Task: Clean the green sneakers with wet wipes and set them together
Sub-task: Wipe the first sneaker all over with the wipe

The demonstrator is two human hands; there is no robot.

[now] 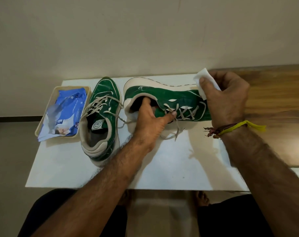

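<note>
He has one green sneaker [171, 100] tipped on its side across the white board [162, 165], toe pointing to three o'clock, sole turned toward the wall. His left hand [152, 120] reaches into its opening, fingers curled inside the collar and thumb clamped on the tongue by the laces. His right hand [225, 98] is closed around a white wet wipe [202, 81], pressing it on the toe end. The second sneaker [100, 120] stands upright just at nine o'clock of the first, toe toward twelve, untouched. Further toward nine o'clock a cream tray [41, 129] holds the blue wipes packet [66, 113]. Yellow and red threads [231, 129] circle his right wrist
</note>
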